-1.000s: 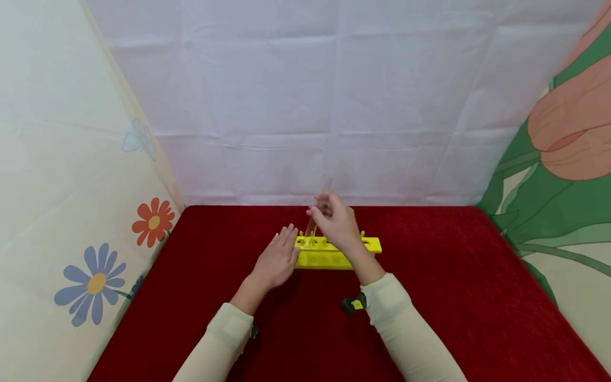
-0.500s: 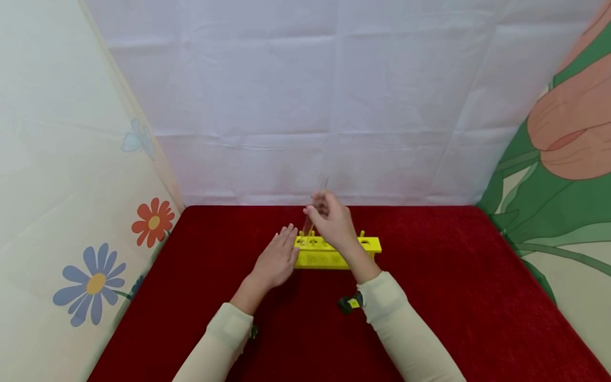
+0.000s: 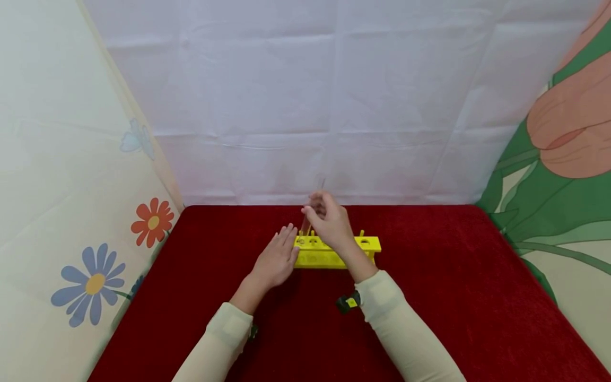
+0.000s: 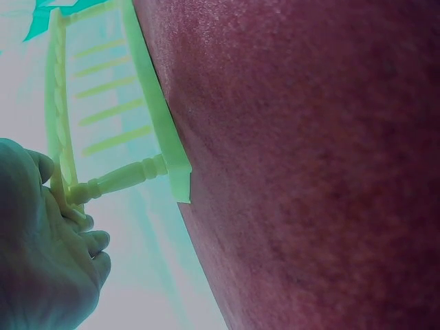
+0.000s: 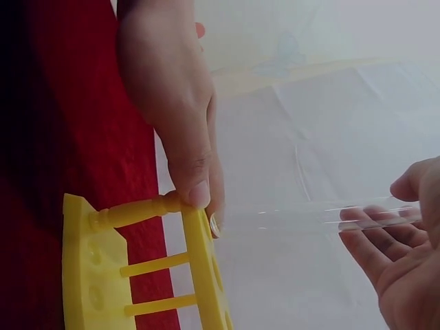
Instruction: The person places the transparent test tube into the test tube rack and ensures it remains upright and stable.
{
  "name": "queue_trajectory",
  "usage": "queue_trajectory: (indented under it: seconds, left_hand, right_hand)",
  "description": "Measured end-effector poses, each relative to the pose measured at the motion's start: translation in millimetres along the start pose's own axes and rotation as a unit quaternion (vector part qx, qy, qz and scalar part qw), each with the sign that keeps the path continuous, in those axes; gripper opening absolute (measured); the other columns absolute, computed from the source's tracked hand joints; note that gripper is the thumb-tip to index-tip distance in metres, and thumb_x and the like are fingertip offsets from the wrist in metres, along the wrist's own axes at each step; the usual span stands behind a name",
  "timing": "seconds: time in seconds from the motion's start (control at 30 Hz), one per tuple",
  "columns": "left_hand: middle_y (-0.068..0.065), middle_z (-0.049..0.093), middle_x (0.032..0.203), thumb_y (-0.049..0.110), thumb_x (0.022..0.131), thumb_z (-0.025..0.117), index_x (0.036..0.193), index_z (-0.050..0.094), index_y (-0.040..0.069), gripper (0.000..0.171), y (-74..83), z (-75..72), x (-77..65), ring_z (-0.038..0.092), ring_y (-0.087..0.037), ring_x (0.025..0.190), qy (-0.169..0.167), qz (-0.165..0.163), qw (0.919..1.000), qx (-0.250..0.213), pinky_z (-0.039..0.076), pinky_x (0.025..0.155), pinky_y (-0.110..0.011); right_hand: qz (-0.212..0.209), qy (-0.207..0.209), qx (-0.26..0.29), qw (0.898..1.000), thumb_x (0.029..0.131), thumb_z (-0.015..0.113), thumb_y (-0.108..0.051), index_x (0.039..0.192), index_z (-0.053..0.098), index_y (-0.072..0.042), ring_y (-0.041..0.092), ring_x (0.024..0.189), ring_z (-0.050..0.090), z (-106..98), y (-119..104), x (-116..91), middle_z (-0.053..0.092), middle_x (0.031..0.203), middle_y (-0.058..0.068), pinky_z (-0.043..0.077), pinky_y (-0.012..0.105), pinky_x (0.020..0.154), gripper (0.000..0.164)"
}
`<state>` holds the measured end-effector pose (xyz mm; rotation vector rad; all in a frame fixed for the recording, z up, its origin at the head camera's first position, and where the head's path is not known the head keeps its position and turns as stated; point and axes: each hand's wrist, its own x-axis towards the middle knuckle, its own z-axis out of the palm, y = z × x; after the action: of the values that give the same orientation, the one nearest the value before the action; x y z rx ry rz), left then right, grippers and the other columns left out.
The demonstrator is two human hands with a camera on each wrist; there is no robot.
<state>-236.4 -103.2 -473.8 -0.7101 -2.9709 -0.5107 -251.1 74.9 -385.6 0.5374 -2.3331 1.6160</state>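
Observation:
My right hand [image 3: 330, 220] holds a clear glass test tube [image 5: 282, 216] between thumb and fingers, its upper part rising above the hand. The tube leans, with its rounded lower end at the leftmost hole of a yellow test tube rack [image 3: 374, 244]. Whether that end has entered the hole is hard to tell. My left hand [image 3: 276, 259] grips the rack's left end; its thumb [image 5: 199, 194] lies against the top plate's edge and its fingers reach over the end. In the left wrist view, the rack's corner sits between thumb and fingers. My right forearm covers part of the rack.
A red cloth [image 3: 439, 297] covers the table under the rack. Behind it hangs a white sheet [image 3: 267, 95], with flower-printed cloths [image 3: 95, 284] at both sides. Short yellow pegs [image 3: 361, 233] stand along the rack's back. Dark wrist cameras [image 3: 348, 302] sit below the cuffs.
My right hand has shifted slightly left with the test tube, bringing its lower end from right of the leftmost hole to that hole. The left hand and the rack stay put.

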Motion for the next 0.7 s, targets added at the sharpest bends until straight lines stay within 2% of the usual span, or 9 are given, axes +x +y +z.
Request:
queue_trajectory:
  seconds: [0.7]
  left_hand:
    - [-0.015, 0.022, 0.167, 0.031, 0.112, 0.03, 0.159, 0.026, 0.0, 0.057, -3.6, 6.0, 2.8, 0.021, -0.032, 0.154, 0.014, 0.006, 0.9999, -0.007, 0.019, 0.126, -0.045]
  right_hand:
    - [-0.012, 0.012, -0.02, 1.0, 0.1, 0.065, -0.015, 0.124, 0.059, -0.002, 0.024, 0.105, 0.07, 8.6, 5.7, 0.4, 0.07, 0.112, 0.013, 0.057, 0.041, 0.094, 0.027]
